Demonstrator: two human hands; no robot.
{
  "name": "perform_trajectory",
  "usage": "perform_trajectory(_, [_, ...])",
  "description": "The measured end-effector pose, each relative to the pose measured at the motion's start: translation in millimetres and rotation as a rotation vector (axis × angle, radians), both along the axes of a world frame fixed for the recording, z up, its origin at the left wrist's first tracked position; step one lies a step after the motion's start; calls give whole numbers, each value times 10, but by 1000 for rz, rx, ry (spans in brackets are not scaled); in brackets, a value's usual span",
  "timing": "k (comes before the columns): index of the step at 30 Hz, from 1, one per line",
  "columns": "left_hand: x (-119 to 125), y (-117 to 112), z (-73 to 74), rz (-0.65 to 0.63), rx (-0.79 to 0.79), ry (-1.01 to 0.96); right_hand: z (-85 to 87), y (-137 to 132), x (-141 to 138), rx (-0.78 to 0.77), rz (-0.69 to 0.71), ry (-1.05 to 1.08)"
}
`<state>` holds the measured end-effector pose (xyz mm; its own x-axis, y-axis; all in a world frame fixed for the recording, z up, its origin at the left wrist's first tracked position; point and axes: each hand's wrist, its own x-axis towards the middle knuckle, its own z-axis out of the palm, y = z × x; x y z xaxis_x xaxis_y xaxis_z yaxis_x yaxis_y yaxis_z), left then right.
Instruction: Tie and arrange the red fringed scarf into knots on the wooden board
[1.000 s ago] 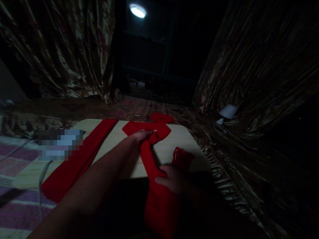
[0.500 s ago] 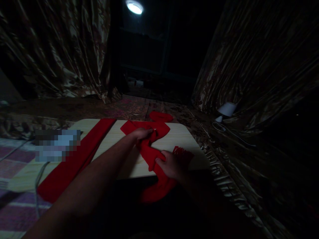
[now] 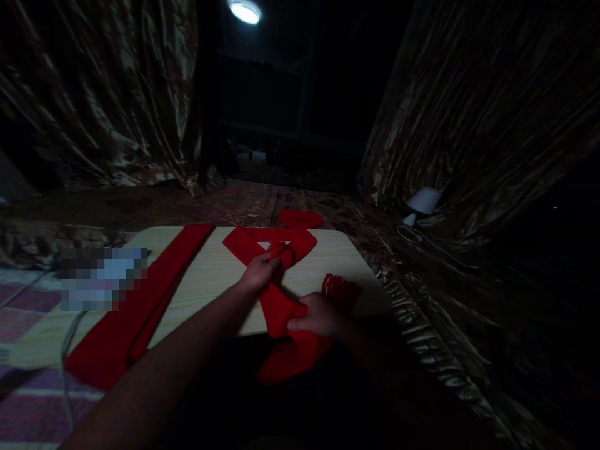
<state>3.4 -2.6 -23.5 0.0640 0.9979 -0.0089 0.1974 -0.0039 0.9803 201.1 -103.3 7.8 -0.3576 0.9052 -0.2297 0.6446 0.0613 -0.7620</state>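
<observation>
Red scarf (image 3: 281, 306), soft fabric: folded and bunched, across the middle of a pale wood-grain tabletop (image 3: 210, 275), near end drooping over the near edge. Angular bend of red fabric at the far side, behind the hands.

Left hand (image 3: 259, 270): fingers closed on the bunched red fabric at mid-table. Right hand (image 3: 319, 315): nearer and farther right, gripping the same scarf over the near edge, thumb on top, remaining fingers mostly hidden.

Red fringe (image 3: 340, 286): on the tabletop, just beyond the right hand; join to the gripped length hidden, cannot tell.

Long red strip (image 3: 145, 300): folded lengthwise, slanting along the left side, from far edge to near left, well apart from the hands.

Red oval piece (image 3: 300, 218): at the far edge, contact with the wood unclear.

Pixelated object (image 3: 103, 275): left of the strip, identity masked. Grey cable (image 3: 68, 362): near left.

Small white-shaded lamp (image 3: 424, 201): far right, upright, before patterned curtain (image 3: 422, 112). Lighting dim.
</observation>
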Motion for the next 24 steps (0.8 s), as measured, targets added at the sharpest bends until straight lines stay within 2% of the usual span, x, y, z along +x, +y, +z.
perform_trajectory(3, [-29, 42, 123, 95, -100, -138, 135, -26, 125, -75, 154, -191])
perform_trajectory(6, [-73, 74, 220, 175, -234, -359, 240, -39, 281, -104, 231, -203])
perform_trajectory(9, [-120, 121, 225, 169, -293, -595, 290, -40, 455, -173, 320, -121])
perform_trajectory(12, [-162, 184, 182, 178, -317, -708, 357, -10, 652, -256, 419, -164])
perform_trajectory(14, [-179, 216, 164, 176, -335, -727, 453, 55, 802, -270, 422, -228])
perform_trajectory(16, [-183, 226, 170, 153, -333, -745, 598, 170, 955, -228, 354, -279])
perform_trajectory(18, [-175, 212, 200, 135, -315, -766, 787, 327, 1085, -135, 239, -393])
perform_trajectory(19, [-169, 199, 221, 129, -305, -768, 891, 412, 1133, -82, 198, -524])
perform_trajectory(22, [-161, 156, 281, 131, -300, -721, 1177, 639, 1198, 362, -38, -939])
perform_trajectory(24, [-163, 144, 299, 120, -309, -703, 1275, 742, 1184, 658, -207, -1110])
